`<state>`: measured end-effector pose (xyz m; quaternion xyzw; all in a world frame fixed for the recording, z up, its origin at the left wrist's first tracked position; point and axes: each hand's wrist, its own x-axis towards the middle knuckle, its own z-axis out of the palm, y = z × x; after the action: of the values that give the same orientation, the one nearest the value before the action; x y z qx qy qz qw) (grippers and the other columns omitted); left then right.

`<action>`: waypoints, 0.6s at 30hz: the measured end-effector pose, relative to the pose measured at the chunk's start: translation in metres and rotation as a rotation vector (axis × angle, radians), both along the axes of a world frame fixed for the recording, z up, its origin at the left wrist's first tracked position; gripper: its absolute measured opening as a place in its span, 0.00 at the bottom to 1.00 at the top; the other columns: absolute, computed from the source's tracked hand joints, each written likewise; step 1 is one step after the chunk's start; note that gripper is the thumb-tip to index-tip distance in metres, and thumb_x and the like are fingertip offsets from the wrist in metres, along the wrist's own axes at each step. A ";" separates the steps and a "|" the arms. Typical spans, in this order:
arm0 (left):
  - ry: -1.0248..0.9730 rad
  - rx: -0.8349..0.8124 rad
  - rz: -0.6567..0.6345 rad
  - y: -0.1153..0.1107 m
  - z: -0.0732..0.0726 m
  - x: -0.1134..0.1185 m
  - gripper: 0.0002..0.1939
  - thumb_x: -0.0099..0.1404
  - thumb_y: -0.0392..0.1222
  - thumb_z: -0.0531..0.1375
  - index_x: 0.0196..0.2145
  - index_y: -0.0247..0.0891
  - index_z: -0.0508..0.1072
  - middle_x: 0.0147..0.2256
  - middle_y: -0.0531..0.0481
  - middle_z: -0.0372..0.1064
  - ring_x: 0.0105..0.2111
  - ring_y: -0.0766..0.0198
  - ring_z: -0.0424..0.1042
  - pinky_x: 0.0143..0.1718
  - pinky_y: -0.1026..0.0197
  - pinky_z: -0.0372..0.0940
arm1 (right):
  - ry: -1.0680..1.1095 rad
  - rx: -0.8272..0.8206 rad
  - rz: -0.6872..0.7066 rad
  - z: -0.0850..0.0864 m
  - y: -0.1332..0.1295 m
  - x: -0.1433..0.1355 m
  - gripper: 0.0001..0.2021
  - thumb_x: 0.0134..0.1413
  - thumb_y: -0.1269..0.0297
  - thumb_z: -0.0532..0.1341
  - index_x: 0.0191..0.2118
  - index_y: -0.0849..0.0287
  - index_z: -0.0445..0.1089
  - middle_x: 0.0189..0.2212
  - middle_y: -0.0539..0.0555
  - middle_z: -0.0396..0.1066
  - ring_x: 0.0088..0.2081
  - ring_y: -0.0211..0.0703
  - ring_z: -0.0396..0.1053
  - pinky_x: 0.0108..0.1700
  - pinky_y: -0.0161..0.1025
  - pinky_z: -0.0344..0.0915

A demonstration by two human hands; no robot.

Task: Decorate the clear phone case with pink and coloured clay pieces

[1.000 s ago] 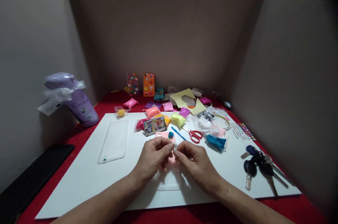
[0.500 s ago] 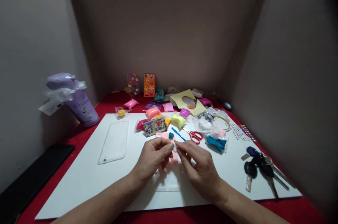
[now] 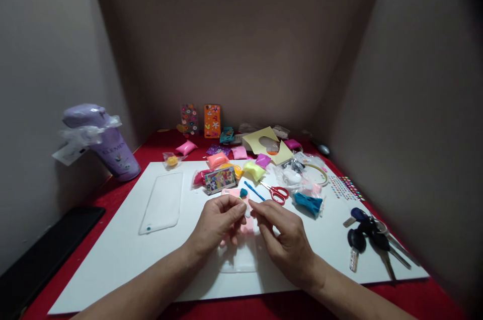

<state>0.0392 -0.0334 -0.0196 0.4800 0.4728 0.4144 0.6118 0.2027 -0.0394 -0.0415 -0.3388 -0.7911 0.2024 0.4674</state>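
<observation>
White lump [image 3: 248, 212], pinched in my left hand [image 3: 217, 222] at six o'clock over the pink case [image 3: 247, 230], seems mid-shaping and calls for gentle pressure, my right hand [image 3: 286, 237] just beside it, its hold unclear.

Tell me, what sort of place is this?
It looks like a small craft corner, perhaps in a home: red-handled scissors and a bright blue packet lie on a white board, and a decorated orange phone case stands toward the back.
</observation>
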 end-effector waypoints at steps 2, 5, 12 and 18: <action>-0.004 -0.002 0.005 0.000 0.000 0.000 0.16 0.57 0.51 0.62 0.26 0.34 0.68 0.19 0.55 0.65 0.12 0.75 0.60 0.10 0.73 0.52 | 0.008 -0.007 -0.008 0.000 0.000 0.000 0.20 0.56 0.77 0.51 0.53 0.55 0.65 0.32 0.56 0.68 0.34 0.45 0.67 0.35 0.41 0.64; -0.016 0.017 -0.018 0.001 0.001 0.000 0.16 0.56 0.50 0.63 0.25 0.33 0.68 0.19 0.55 0.65 0.13 0.75 0.59 0.11 0.72 0.55 | 0.005 -0.010 0.020 0.001 0.000 -0.001 0.19 0.56 0.76 0.51 0.52 0.56 0.66 0.31 0.55 0.68 0.33 0.45 0.66 0.34 0.41 0.64; 0.062 0.020 -0.060 0.002 0.003 -0.002 0.16 0.57 0.50 0.62 0.25 0.34 0.67 0.19 0.54 0.67 0.12 0.75 0.60 0.11 0.73 0.54 | 0.049 -0.077 0.005 0.006 -0.003 0.000 0.15 0.57 0.75 0.53 0.47 0.57 0.69 0.30 0.54 0.68 0.31 0.43 0.66 0.33 0.39 0.62; 0.082 0.027 -0.085 0.001 0.004 -0.003 0.15 0.56 0.49 0.62 0.25 0.33 0.68 0.19 0.54 0.66 0.13 0.74 0.60 0.11 0.72 0.55 | 0.082 -0.142 -0.009 0.010 -0.002 -0.002 0.10 0.58 0.72 0.55 0.43 0.58 0.70 0.31 0.53 0.70 0.29 0.40 0.66 0.30 0.37 0.61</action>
<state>0.0366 -0.0322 -0.0152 0.5243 0.4712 0.3744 0.6024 0.2012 -0.0416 -0.0311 -0.3662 -0.7533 0.2697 0.4752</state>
